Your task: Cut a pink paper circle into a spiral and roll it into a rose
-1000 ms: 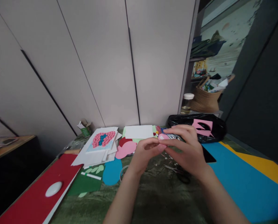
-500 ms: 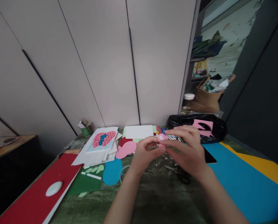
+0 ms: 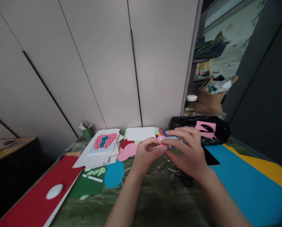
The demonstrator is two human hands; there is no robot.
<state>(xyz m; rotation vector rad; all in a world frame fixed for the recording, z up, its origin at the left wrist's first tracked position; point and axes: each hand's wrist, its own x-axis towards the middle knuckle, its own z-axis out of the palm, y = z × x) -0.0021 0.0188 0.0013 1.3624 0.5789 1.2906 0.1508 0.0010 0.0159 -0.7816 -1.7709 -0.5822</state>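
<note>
A small pink paper piece [image 3: 161, 139] with a pale square patch on it is pinched between the thumb and index finger of my left hand [image 3: 146, 156]. My right hand [image 3: 189, 151] touches the same piece from the right with its fingertips, its other fingers spread above. Just below my right hand, black-handled scissors [image 3: 184, 179] lie on the dark green table [image 3: 164, 201]. Pink paper circles [image 3: 129, 150] rest left of my hands, partly over a dark red one. Small white scraps are scattered under my fingers.
A picture with pink and blue dots [image 3: 104, 141] tops white sheets at the left. Nearby are a blue paper shape [image 3: 113, 175], green paper [image 3: 93, 186], and red board [image 3: 37, 201] with a white oval object [image 3: 54, 191]. Large blue sheet [image 3: 247, 183] and black bag [image 3: 222, 126] are right.
Both hands have shifted slightly left with the pink piece, and the fingers of my right hand have moved a little around it.
</note>
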